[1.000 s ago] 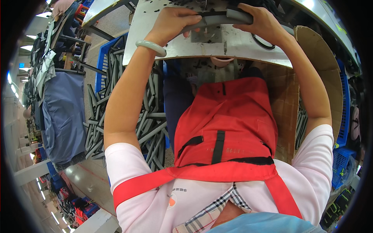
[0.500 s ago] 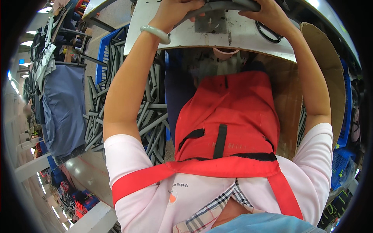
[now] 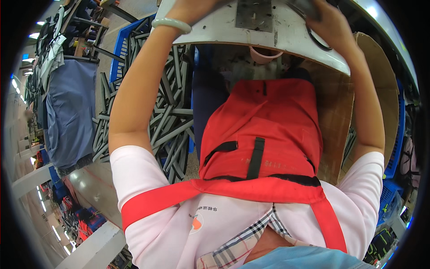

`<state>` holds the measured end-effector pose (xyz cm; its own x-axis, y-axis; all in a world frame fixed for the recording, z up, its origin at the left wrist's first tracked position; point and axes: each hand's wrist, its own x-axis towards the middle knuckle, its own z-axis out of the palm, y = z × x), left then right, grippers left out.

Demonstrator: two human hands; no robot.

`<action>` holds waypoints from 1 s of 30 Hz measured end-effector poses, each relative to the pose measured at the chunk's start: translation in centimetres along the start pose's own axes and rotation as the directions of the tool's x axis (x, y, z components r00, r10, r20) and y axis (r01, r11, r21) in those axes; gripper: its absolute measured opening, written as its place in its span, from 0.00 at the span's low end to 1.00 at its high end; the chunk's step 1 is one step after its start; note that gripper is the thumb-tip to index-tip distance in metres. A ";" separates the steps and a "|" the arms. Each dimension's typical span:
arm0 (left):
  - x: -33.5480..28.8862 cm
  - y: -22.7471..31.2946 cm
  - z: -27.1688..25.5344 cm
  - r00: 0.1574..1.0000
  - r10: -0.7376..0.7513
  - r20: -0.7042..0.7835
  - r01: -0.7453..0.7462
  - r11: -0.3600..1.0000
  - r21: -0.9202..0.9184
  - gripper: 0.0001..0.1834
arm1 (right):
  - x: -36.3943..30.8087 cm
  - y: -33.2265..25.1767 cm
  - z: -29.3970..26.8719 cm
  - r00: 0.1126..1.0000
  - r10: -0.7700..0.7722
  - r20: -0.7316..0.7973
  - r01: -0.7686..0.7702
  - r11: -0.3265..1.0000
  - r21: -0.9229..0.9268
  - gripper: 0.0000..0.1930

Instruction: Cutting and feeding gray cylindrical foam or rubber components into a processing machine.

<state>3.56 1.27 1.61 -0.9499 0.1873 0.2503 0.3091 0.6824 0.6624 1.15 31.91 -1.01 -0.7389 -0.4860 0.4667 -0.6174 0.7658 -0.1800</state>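
Observation:
My left hand (image 3: 192, 10) reaches over the white table at the top edge, a pale bangle on its wrist. Its fingers run out of the picture, so what they hold is hidden. Further right, my right hand (image 3: 330, 24) is closed on a grey tube (image 3: 308, 7), which is blurred and partly cut off by the top edge. Between the hands a dark metal plate (image 3: 253, 16) is set in the white tabletop (image 3: 210, 33), with small dark scraps around it. A black loop (image 3: 319, 41) lies just below my right hand.
Many grey tubes (image 3: 172, 123) fill a blue crate (image 3: 120, 49) on the left. A pink bowl (image 3: 264, 55) sits below the table edge. A cardboard box (image 3: 333, 116) stands at the right. A red apron (image 3: 268, 116) covers my lap.
Both hands have moved up and further apart. The grey tube that arched between them is now mostly out of the picture, with only a blurred part by my right hand.

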 end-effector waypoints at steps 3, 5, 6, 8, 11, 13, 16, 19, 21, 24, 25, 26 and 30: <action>-2.4 3.2 2.2 0.972 0.040 0.232 -0.012 0.992 -0.124 0.13 | -2.9 -12.6 2.9 0.844 -0.537 0.013 0.537 0.842 -0.048 0.21; -2.2 6.0 4.1 0.962 0.121 0.246 -0.087 0.986 -0.145 0.12 | -3.6 -15.6 5.7 0.774 -0.634 -0.013 0.631 0.772 -0.072 0.18; -1.9 7.2 4.2 0.947 0.099 0.305 -0.060 0.989 -0.136 0.13 | -3.3 -16.1 6.8 0.848 -0.523 0.086 0.528 0.824 -0.202 0.13; -2.4 6.2 5.1 0.978 0.126 0.165 -0.064 0.939 -0.337 0.13 | -2.1 -14.3 9.0 0.910 -0.294 0.293 0.356 0.915 -0.188 0.09; -4.2 -1.9 3.7 0.987 0.080 0.142 -0.036 0.957 -0.289 0.19 | -1.3 -11.1 5.2 0.879 -0.465 0.106 0.469 0.883 -0.016 0.15; -7.4 -5.0 2.3 0.958 0.068 0.280 -0.048 0.996 -0.078 0.26 | -2.2 -9.3 1.7 0.943 -0.298 0.151 0.279 0.951 0.132 0.19; -10.9 -5.2 2.9 0.874 -0.080 0.479 0.246 0.923 -0.295 0.21 | -2.7 -5.6 -0.9 0.954 -0.190 0.230 0.148 0.971 0.188 0.24; -10.6 -2.1 2.1 0.841 -0.208 0.499 0.450 0.781 -0.433 0.18 | -2.6 -5.5 -2.5 0.940 -0.068 0.336 -0.017 0.970 0.243 0.28; -9.5 -1.3 1.4 0.904 -0.199 0.379 0.377 0.789 -0.485 0.14 | -2.6 -3.9 -2.7 0.930 0.001 0.369 -0.085 0.974 0.211 0.33; -7.0 -0.9 0.5 0.936 -0.156 0.316 0.275 0.882 -0.383 0.14 | -2.1 -2.6 -3.3 0.923 0.112 0.369 -0.189 0.965 0.181 0.36; -6.4 -0.5 0.7 0.960 -0.111 0.257 0.198 0.917 -0.345 0.14 | -2.0 -1.8 -3.4 0.936 0.094 0.338 -0.147 0.980 0.133 0.38; -5.9 -0.1 0.9 0.977 -0.059 0.203 0.120 0.945 -0.303 0.14 | -1.9 -1.0 -3.3 0.939 0.099 0.330 -0.149 0.981 0.128 0.38; -2.7 -0.5 1.3 0.987 -0.016 0.158 0.055 0.968 -0.243 0.17 | -0.9 -1.2 -3.9 0.926 0.228 0.302 -0.278 0.951 0.132 0.37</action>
<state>5.93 1.38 -0.31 -0.9503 0.2853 0.1248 0.2585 0.4995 0.8268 3.60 33.12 2.16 -0.9063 -0.4022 0.1296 -0.4179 0.8078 -0.4157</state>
